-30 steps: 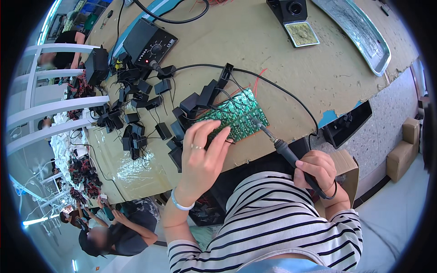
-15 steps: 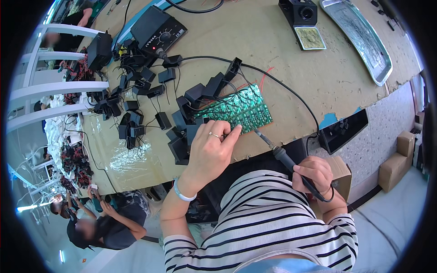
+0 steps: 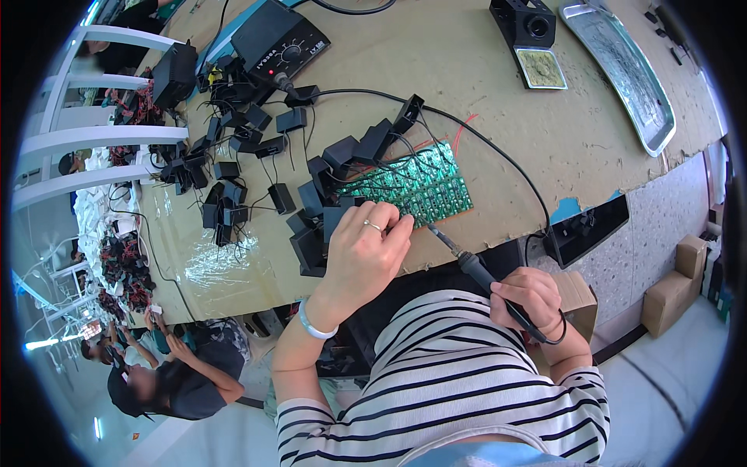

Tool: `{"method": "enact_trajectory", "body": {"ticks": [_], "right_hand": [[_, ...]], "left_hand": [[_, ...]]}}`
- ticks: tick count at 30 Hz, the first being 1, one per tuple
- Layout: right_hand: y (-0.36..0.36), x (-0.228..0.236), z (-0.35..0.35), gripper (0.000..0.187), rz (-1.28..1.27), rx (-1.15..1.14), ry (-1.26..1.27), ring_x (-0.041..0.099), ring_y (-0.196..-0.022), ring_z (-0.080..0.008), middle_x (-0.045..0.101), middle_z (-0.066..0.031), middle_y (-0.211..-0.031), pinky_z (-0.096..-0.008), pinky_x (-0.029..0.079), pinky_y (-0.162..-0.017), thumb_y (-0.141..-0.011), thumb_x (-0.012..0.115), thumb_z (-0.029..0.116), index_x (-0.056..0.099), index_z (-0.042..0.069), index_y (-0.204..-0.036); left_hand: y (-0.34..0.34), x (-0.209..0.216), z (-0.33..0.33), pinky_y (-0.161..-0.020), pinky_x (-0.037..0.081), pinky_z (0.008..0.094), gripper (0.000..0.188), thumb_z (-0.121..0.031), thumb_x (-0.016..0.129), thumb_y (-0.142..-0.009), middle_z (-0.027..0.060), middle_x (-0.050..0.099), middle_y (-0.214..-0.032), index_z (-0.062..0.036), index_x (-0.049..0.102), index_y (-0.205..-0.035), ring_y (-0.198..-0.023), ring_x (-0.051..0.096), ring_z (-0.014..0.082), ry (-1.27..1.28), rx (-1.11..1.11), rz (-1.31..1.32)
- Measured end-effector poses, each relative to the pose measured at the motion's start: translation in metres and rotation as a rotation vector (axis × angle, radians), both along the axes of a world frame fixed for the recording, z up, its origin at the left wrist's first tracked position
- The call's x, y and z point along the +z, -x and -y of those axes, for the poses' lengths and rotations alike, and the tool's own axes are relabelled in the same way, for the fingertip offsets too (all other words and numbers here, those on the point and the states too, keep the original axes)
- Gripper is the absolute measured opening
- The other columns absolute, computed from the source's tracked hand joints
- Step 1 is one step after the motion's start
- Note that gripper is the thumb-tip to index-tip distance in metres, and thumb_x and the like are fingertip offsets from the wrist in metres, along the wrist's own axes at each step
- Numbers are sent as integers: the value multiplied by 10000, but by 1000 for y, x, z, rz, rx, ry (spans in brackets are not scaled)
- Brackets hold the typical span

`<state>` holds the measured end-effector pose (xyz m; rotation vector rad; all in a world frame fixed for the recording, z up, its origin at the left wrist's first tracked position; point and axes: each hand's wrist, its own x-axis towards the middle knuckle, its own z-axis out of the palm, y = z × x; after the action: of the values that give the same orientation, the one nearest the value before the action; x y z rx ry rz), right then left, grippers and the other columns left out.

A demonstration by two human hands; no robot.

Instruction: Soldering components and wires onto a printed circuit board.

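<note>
A green circuit board lies near the table's front edge, with several black wires running over it to small black box-shaped parts along its left side. My left hand is at the board's near left edge, thumb and fingers pinched together; what is between the fingertips is too small to make out. In my right hand is a soldering iron, gripped by its dark handle. Its tip points up and left, close to the board's near edge and just right of my left fingertips. Whether the tip touches the board, I cannot tell.
A black soldering station stands at the back; its cable crosses behind the board to the right. Loose black boxes with wires lie left. Far right are an iron stand with a sponge tray and a metal tray.
The soldering iron and my right hand have shifted slightly left, bringing the tip nearer my left fingertips. My left hand keeps its pinch at the board's edge. The whole view has shifted a little.
</note>
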<state>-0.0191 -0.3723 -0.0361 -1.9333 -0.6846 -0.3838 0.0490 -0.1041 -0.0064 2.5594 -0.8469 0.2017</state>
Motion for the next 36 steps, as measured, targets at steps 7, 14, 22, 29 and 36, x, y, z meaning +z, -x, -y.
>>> {"method": "enact_trajectory", "body": {"ticks": [7, 14, 22, 29, 36], "right_hand": [[-3, -4, -2, 191, 229, 118, 142, 548, -523, -159, 579, -59, -703, -258, 488, -466, -727, 760, -42, 635, -25, -869], [-5, 2, -1, 151, 326, 160, 245, 554, -555, -152, 573, -59, -730, -256, 491, -472, -774, 784, 18, 651, -19, -837], [0, 7, 10, 206, 253, 46, 117, 586, -558, -181, 596, -73, -754, -273, 516, -483, -727, 722, -55, 637, -28, -912], [4, 14, 14, 341, 124, -42, 117, 631, -609, -243, 612, -82, -793, -348, 536, -560, -727, 688, -80, 604, 10, -1045], [-6, 16, 7, 324, 164, -43, 70, 625, -594, -217, 618, -66, -777, -306, 542, -534, -705, 734, -70, 649, -16, -1013]], "left_hand": [[0, -2, 0, -668, 425, 340, 279, -53, 764, -693, 43, 515, -865, -14, 702, -963, -776, 526, 213, -48, -26, 17], [1, -1, 3, -661, 422, 335, 209, -39, 690, -725, 44, 497, -857, -17, 700, -932, -779, 514, 207, -88, -25, 32], [1, 0, 4, -650, 425, 335, 254, -39, 763, -696, 25, 517, -846, -33, 728, -947, -724, 515, 193, -126, -13, 35], [-1, 3, 7, -656, 418, 340, 176, -35, 697, -719, 48, 479, -838, -29, 689, -894, -779, 514, 211, -124, -19, 21], [3, 6, 4, -748, 483, 372, 262, -41, 775, -710, 54, 576, -944, -33, 739, -970, -891, 558, 252, -179, 42, 69]]}}
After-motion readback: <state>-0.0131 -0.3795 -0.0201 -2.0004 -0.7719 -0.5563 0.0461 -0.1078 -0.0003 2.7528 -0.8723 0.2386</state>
